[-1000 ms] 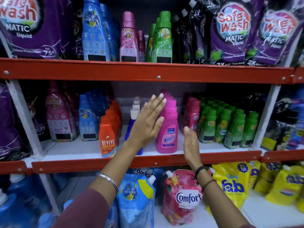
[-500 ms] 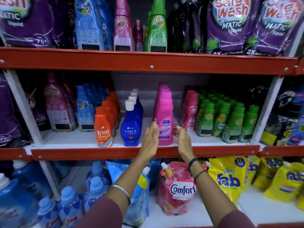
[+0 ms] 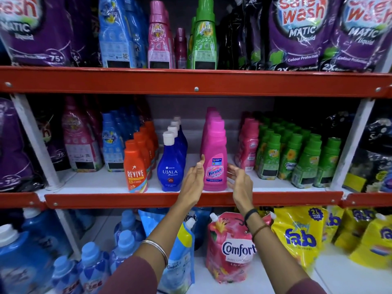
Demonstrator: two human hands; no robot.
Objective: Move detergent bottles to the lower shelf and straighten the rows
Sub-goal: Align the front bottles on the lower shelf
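Note:
A row of pink Vanish bottles (image 3: 214,160) stands upright on the middle shelf (image 3: 191,199), the front one near the shelf's red edge. My left hand (image 3: 194,180) is open with its fingers against the front bottle's left side. My right hand (image 3: 238,179) is open and cupped just right of the same bottle, a small gap between fingers and bottle. To the left stand a row of blue Ujala bottles (image 3: 170,164) and a row of orange Revive bottles (image 3: 135,166). On the top shelf stand pink (image 3: 159,37) and green (image 3: 204,37) bottles.
Small pink bottles (image 3: 247,145) and green Comfort bottles (image 3: 297,158) fill the middle shelf's right. Purple Safe Wash pouches (image 3: 297,32) sit on top. Below are a pink Comfort pouch (image 3: 231,249), yellow Fab pouches (image 3: 301,236) and blue bottles (image 3: 125,245).
Both hands dropped from the bottle's shoulder to its lower half on either side. The front Vanish bottle now stands in line with the row behind it.

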